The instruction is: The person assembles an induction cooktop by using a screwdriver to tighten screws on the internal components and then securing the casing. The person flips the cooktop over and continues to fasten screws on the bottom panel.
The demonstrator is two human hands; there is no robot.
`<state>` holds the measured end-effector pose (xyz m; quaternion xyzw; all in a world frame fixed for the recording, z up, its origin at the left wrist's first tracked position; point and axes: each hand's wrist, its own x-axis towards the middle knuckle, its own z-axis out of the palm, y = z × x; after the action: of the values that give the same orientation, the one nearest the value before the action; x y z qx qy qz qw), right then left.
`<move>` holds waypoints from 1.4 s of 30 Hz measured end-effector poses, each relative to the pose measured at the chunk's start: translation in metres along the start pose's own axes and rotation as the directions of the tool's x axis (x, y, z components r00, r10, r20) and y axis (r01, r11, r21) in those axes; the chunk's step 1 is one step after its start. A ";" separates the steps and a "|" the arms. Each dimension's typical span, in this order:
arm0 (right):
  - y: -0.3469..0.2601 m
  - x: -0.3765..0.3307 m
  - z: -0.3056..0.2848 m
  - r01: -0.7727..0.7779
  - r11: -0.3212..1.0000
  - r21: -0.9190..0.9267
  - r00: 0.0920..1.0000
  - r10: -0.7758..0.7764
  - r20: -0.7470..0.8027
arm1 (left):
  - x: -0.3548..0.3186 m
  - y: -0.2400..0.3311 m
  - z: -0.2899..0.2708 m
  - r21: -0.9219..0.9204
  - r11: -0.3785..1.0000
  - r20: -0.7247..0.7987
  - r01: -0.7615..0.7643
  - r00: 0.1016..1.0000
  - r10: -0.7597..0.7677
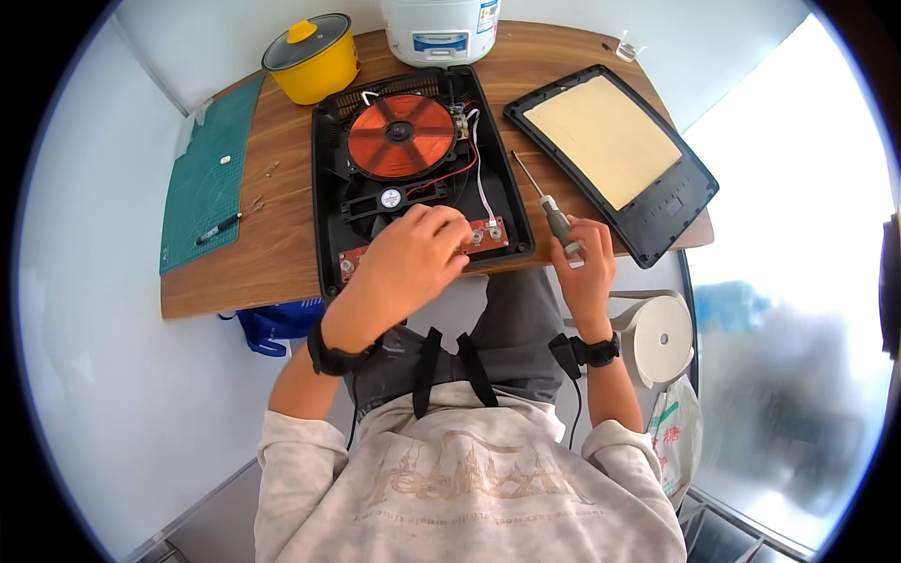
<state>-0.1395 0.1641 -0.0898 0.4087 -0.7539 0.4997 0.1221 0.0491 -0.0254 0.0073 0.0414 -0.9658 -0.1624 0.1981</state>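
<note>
An opened induction cooker's black base [328, 188] lies in front of me, its round copper coil [375, 141] exposed. Below the coil is a black fan with a round label [391, 198]. Along the near edge runs a narrow reddish circuit board [486, 236], joined to a white cable. My left hand [413, 253] is over this board, fingers curled together and hiding its middle; whatever they may pinch is out of sight. To the right of the base, my right hand [584, 263] grips a screwdriver [556, 218] by its grey-green handle, with the shaft pointing away from me.
The cooker's detached top cover [690, 192] lies underside up at the right. A yellow pot [314, 80] and a white appliance [441, 33] stand at the back. On the left, a green cutting mat [192, 206] bears a marker pen [218, 229]; small screws [272, 169] lie nearby.
</note>
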 end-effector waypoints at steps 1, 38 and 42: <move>0.001 0.000 0.005 0.035 0.998 -0.045 0.999 -0.035 0.005 | -0.001 0.009 -0.005 -0.044 0.999 0.020 0.013 1.000 -0.012; -0.165 -0.043 0.120 -0.786 0.468 0.403 0.188 -0.440 0.878 | -0.002 0.203 -0.007 -0.232 0.666 -0.329 -0.709 0.702 0.632; -0.165 -0.036 0.110 -0.660 0.603 0.449 0.246 -0.391 0.887 | -0.002 0.202 -0.007 -0.220 0.674 -0.328 -0.705 0.704 0.629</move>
<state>0.0299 0.0608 -0.0556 0.5481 -0.3959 0.4216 -0.6042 0.0510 0.1632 0.0791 -0.3319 -0.8425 -0.2313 0.3556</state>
